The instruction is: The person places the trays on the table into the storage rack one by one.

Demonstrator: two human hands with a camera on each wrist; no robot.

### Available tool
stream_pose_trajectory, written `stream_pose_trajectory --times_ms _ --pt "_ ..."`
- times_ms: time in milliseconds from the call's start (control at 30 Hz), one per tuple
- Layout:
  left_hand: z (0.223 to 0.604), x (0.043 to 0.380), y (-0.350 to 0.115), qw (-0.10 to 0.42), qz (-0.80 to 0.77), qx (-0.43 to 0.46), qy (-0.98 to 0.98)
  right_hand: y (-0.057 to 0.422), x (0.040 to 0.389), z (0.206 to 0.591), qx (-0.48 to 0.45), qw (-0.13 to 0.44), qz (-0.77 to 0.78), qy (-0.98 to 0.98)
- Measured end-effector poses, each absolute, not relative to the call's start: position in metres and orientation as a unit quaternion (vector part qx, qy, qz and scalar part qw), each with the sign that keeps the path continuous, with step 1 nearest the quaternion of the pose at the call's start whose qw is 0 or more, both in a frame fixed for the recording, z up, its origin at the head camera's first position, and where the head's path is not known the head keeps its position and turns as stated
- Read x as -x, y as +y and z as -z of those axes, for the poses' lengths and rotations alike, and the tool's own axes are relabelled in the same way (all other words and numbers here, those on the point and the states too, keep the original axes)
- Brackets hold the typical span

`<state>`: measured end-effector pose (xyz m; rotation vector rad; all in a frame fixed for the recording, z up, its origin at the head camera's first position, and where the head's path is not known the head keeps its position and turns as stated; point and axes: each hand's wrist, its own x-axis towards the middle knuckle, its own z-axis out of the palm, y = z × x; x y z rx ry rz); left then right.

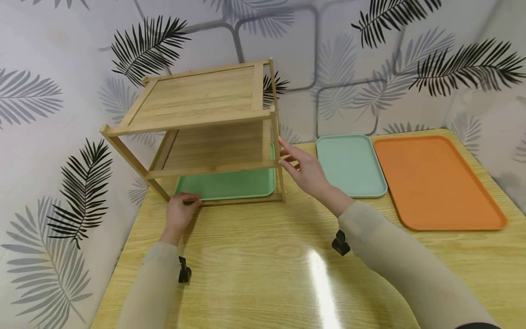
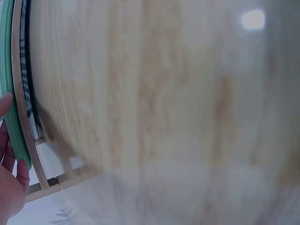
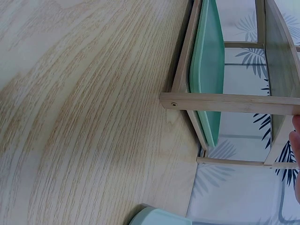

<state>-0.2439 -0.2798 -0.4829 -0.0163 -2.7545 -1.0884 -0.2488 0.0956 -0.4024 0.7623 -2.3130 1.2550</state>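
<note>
A wooden shelf rack [image 1: 205,119] with two upper boards stands against the wall at the left of the table. In its bottom level lies a green tray [image 1: 230,184], partly hidden beneath the middle board. My left hand [image 1: 179,214] pinches the front left corner of this tray, thumb and fingers on either side of its rim [image 2: 16,133] in the left wrist view. With thumb and fingertips, my right hand [image 1: 306,171] holds the rack's front right post [image 1: 277,151]. The right wrist view shows the tray [image 3: 213,61] inside the frame, with fingertips [image 3: 296,140] at the post.
Right of the rack, a pale mint tray [image 1: 351,167] lies on the wooden table [image 1: 263,265]. An orange tray [image 1: 439,183], larger, lies beside it. Patterned wall [image 1: 349,55] runs behind the table and along its left side.
</note>
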Motion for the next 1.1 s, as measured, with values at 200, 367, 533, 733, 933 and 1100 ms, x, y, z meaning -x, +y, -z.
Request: stream_pose_trajectory --times_ms 200,367,533,733,933,1100 --pt "0.483 0.245 -0.284 0.073 0.365 -0.022 -0.928 0.093 0.249 0.402 -0.277 0.203 -0.449 -0.825" --pt "0.480 0.245 -0.287 0.081 0.373 -0.001 -0.924 0.092 0.249 0.402 -0.278 0.212 -0.448 -0.823" --pt "0.466 0.231 -0.293 0.093 0.424 0.025 -0.900 0.093 0.249 0.403 -0.280 0.214 -0.452 -0.819" --pt "0.434 0.210 -0.305 0.173 0.469 -0.005 -0.866 0.094 0.248 0.404 -0.280 0.221 -0.452 -0.817" --pt "0.386 0.215 -0.324 0.350 0.472 -0.048 -0.808 0.094 0.248 0.404 -0.281 0.214 -0.452 -0.819" --pt "0.359 0.229 -0.344 0.369 0.466 -0.091 -0.799 0.102 0.247 0.405 -0.272 0.182 -0.444 -0.834"
